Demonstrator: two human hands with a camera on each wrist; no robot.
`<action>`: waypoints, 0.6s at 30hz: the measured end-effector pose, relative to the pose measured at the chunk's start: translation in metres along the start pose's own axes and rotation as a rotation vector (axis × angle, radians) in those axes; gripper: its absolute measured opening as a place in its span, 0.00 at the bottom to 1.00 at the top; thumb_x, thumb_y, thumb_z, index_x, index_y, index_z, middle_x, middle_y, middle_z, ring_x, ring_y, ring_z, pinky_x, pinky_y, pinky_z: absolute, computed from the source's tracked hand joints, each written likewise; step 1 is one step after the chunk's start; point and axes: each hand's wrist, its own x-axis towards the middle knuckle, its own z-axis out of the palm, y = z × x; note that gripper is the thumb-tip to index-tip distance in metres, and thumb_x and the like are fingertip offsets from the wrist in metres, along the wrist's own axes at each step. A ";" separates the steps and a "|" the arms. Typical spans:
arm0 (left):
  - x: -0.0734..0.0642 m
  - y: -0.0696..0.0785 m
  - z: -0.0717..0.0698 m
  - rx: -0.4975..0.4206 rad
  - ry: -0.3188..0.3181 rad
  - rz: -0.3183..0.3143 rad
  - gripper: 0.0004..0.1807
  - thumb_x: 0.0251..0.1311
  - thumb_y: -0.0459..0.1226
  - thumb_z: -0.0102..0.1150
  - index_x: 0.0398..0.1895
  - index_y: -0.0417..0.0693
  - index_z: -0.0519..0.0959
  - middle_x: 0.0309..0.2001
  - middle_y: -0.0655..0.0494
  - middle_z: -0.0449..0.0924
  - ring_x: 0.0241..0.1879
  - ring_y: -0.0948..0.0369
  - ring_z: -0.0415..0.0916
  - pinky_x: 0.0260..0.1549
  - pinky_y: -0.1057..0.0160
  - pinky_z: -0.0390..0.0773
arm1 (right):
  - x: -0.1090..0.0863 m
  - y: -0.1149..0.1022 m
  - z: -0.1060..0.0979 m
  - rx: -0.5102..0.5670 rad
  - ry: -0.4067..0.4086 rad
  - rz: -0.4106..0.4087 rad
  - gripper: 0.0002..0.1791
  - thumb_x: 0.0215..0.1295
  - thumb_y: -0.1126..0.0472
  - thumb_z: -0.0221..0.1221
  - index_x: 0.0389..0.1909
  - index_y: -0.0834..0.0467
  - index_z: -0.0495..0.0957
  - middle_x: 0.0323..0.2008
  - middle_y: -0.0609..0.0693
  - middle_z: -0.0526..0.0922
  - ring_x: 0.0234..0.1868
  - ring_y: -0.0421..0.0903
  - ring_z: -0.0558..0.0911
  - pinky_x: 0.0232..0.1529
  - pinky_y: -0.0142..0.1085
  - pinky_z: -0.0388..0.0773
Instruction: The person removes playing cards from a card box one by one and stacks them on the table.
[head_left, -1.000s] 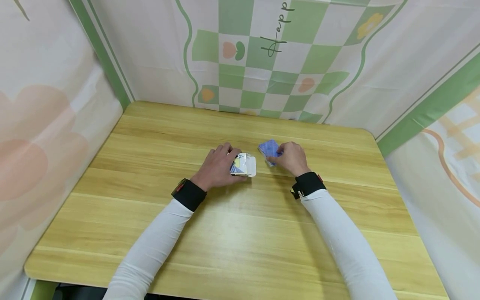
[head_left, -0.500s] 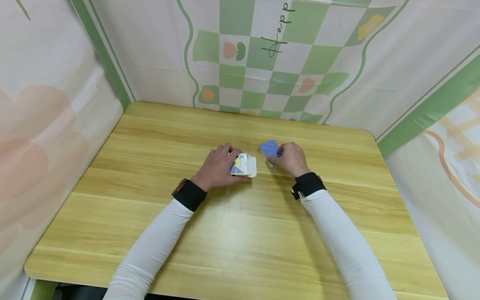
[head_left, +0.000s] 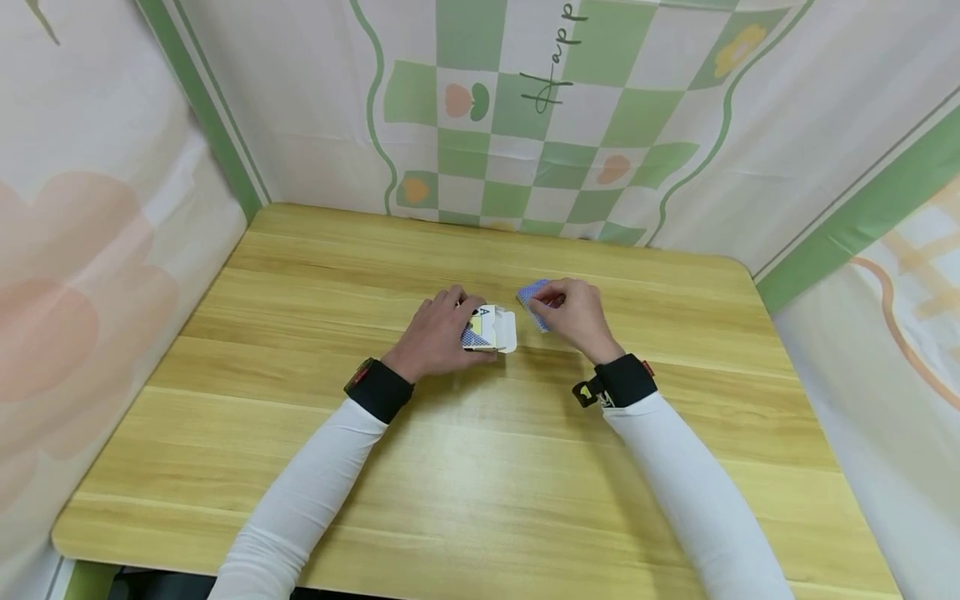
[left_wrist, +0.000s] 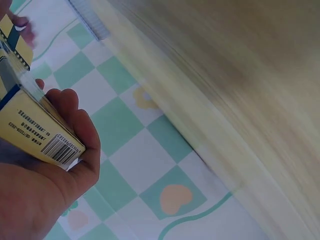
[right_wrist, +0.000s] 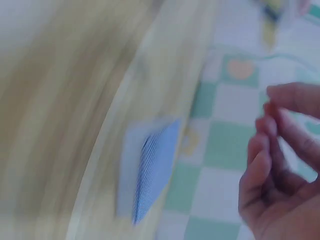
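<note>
My left hand (head_left: 435, 336) grips a small playing card box (head_left: 480, 331), thumb on one side and fingers on the other. The box lies sideways with its white end flap (head_left: 508, 332) folded out toward the right. A barcode shows on the yellow end of the card box (left_wrist: 40, 131) in the left wrist view. Just right of the flap, a deck of playing cards (head_left: 529, 295) with blue patterned backs lies on the table. Above its right part hovers my right hand (head_left: 582, 318), fingers loosely bent. In the right wrist view, no card shows between the fingers (right_wrist: 260, 175).
The wooden table (head_left: 420, 492) has rounded corners and stands against a fabric wall (head_left: 517, 175) with green and white checks. Pale fabric also hangs along the left and right sides. Black bands circle both wrists.
My right hand has lifted off the deck's right edge, and its wrist has turned slightly. The deck stays in place. The left hand with the card box has hardly moved.
</note>
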 end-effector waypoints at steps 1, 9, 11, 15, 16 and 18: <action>0.000 0.000 0.001 -0.008 0.003 0.000 0.43 0.39 0.64 0.62 0.58 0.53 0.68 0.41 0.58 0.62 0.37 0.62 0.60 0.35 0.61 0.62 | -0.002 -0.005 0.000 0.060 -0.020 -0.023 0.09 0.56 0.54 0.62 0.32 0.55 0.82 0.29 0.48 0.79 0.28 0.45 0.76 0.29 0.38 0.71; 0.001 0.003 0.002 -0.102 0.041 0.015 0.43 0.39 0.64 0.63 0.58 0.53 0.68 0.39 0.60 0.62 0.35 0.63 0.60 0.33 0.64 0.63 | -0.017 -0.027 0.004 0.212 -0.147 -0.084 0.07 0.53 0.53 0.64 0.28 0.52 0.82 0.25 0.45 0.79 0.24 0.45 0.74 0.25 0.37 0.70; 0.001 0.004 0.003 -0.138 0.049 0.018 0.43 0.39 0.63 0.63 0.58 0.53 0.67 0.40 0.60 0.62 0.35 0.63 0.60 0.33 0.65 0.64 | -0.018 -0.029 0.005 0.204 -0.149 -0.091 0.08 0.53 0.51 0.64 0.27 0.52 0.82 0.24 0.45 0.79 0.24 0.45 0.74 0.24 0.36 0.70; 0.001 0.007 0.003 -0.191 0.057 0.022 0.43 0.38 0.64 0.63 0.58 0.52 0.67 0.41 0.60 0.62 0.37 0.64 0.61 0.34 0.67 0.66 | -0.019 -0.030 0.007 0.180 -0.145 -0.077 0.09 0.52 0.49 0.65 0.25 0.51 0.81 0.23 0.44 0.79 0.23 0.44 0.74 0.24 0.36 0.70; 0.001 0.007 0.003 -0.201 0.058 0.025 0.44 0.38 0.64 0.63 0.58 0.52 0.67 0.42 0.60 0.62 0.37 0.64 0.61 0.34 0.67 0.66 | -0.020 -0.031 0.007 0.177 -0.144 -0.069 0.09 0.52 0.49 0.64 0.25 0.51 0.81 0.23 0.44 0.78 0.23 0.44 0.74 0.24 0.36 0.70; 0.002 0.008 0.004 -0.213 0.058 0.033 0.44 0.39 0.64 0.63 0.58 0.52 0.66 0.42 0.59 0.62 0.37 0.64 0.61 0.34 0.67 0.66 | -0.020 -0.031 0.007 0.173 -0.140 -0.049 0.09 0.52 0.50 0.64 0.24 0.51 0.80 0.22 0.44 0.78 0.24 0.44 0.74 0.24 0.36 0.70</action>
